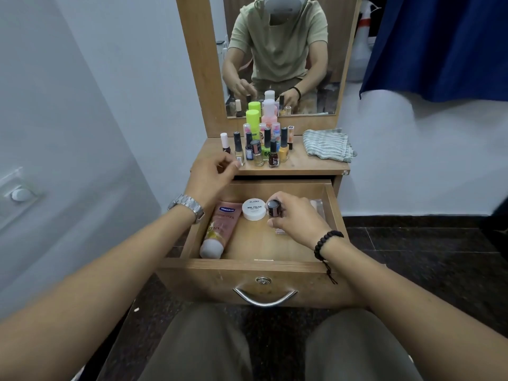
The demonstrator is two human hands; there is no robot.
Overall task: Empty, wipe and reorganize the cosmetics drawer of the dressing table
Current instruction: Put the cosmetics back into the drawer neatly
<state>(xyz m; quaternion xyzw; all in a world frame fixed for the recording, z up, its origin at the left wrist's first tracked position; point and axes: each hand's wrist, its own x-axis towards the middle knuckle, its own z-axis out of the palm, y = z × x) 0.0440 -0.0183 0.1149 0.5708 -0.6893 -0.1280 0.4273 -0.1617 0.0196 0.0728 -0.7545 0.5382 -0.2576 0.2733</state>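
Note:
The wooden drawer (334, 213) of the dressing table is pulled out. Inside lie a pink Vaseline tube (220, 226) along the left wall and a white nail polish remover jar (254, 209) at the back middle. My right hand (295, 218) grips a small dark-capped nail polish bottle (274, 207) just right of the jar, over the drawer. My left hand (213, 177) hovers at the drawer's back left with loosely curled fingers holding nothing, close to the bottles on the tabletop. A clear item at the drawer's right wall is mostly hidden by my right hand.
Several nail polish bottles (258, 151) and taller green and pink bottles (253, 119) crowd the tabletop's left and middle. A striped folded cloth (327, 145) lies on the tabletop's right. The mirror (280, 56) stands behind. A blue curtain (439, 45) hangs at the right.

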